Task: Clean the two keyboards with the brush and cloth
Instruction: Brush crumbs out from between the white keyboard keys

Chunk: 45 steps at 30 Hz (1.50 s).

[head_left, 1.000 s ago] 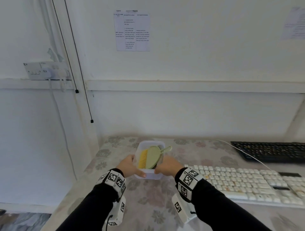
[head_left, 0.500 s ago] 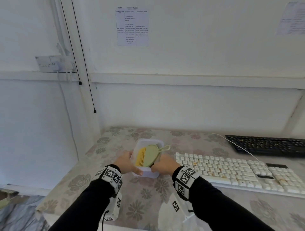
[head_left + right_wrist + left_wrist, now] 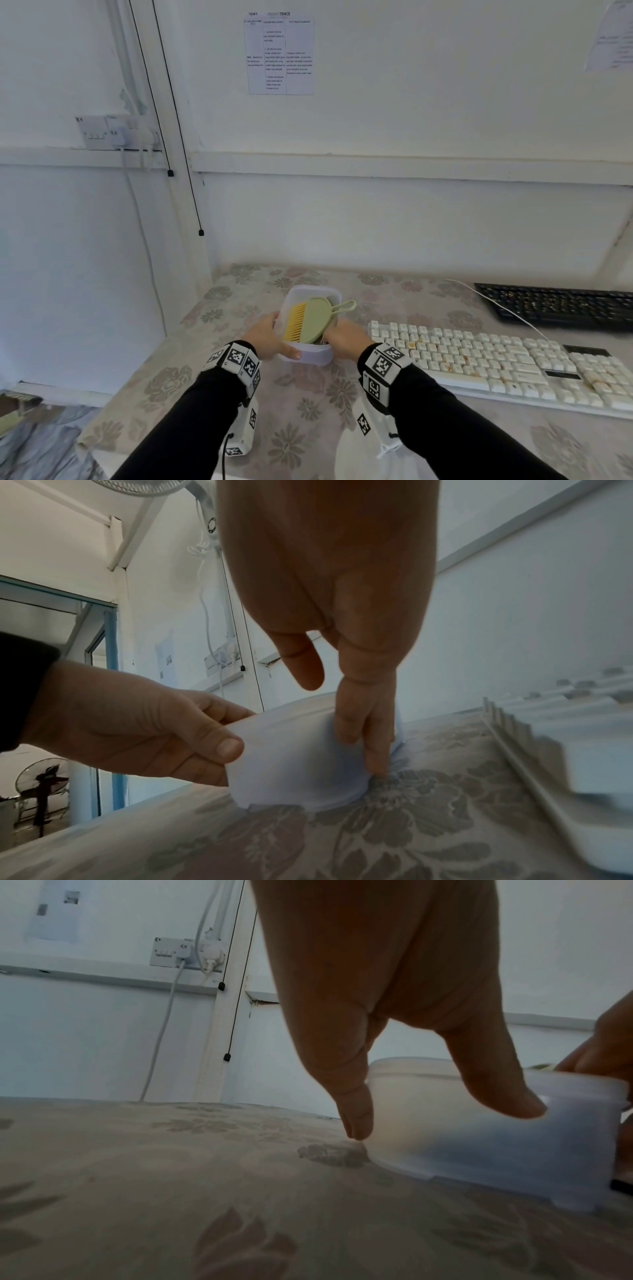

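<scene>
Now both hands, left hand (image 3: 265,337) and right hand (image 3: 346,337), fingers curled around the tub (image 3: 308,356)

The black keyboard (image 3: 561,306) at the tabletop's far right edge runs out of the head view, its right end cut off; the white keyboard (image 3: 507,368) is also clipped at the right edge, and in the right wrist view shows only as a blurred near corner (image 3: 561,739); the brush (image 3: 313,320) hides whatever lies under it in the translucent container (image 3: 308,354), a dark bit by its lower end too small to name; the right hand (image 3: 344,337) has its fingers hidden behind the container's right wall; the printed sheet (image 3: 281,54) on the wall is too small to read; a second sheet (image 3: 613,34) is cut off at the top right corner.
</scene>
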{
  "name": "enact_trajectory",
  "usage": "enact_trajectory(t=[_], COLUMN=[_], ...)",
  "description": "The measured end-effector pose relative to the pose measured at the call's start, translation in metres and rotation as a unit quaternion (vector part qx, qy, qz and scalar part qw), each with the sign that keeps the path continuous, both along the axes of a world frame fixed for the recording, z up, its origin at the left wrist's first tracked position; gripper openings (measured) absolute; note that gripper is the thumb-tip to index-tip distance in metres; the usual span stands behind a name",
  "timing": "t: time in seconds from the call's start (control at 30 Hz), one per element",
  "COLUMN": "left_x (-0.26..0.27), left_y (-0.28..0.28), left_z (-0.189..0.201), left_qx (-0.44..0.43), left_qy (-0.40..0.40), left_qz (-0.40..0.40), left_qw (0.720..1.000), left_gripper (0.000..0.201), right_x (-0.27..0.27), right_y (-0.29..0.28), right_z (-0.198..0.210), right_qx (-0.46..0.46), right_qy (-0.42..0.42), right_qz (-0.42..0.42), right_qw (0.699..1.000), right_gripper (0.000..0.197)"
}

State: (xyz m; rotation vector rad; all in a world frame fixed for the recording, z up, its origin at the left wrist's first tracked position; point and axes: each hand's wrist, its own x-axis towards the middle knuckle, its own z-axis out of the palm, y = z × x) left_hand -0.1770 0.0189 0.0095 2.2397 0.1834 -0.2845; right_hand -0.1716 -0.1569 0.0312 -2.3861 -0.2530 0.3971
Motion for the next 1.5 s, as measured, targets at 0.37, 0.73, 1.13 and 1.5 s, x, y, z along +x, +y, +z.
enact_trajectory(t=[0.37,0.73,1.13,1.5], left_x=[0.018,0.05,0.051,0.054], left_y=[0.007,0.012,0.012,-0.005], left_z=[0.009,-0.016,-0.006,0.017], left_qx=[-0.093,-0.127,-0.216,-0.03], left_qy=[0.048,-0.017,0.01,-0.019], left_qz=[-0.018,0.065,0.07,0.11], left_qw=[0.994,0.99,0.974,0.993], left_gripper=[0.127,0.045,0.03,0.043], right_x=[0.023,0.032,0.035,0.035], right_y=[0.01,0.028,0.027,-0.051], right_z=[0.005,0.011,0.02,0.061], right_qx=[0.052,0.143,0.181,0.19], right_qy=[0.021,-0.064,-0.107,-0.259], right_qz=[-0.134,-0.144,-0.145,-0.178], right_qw=[0.989,0.977,0.967,0.93], right_gripper=[0.043,0.042,0.038,0.027])
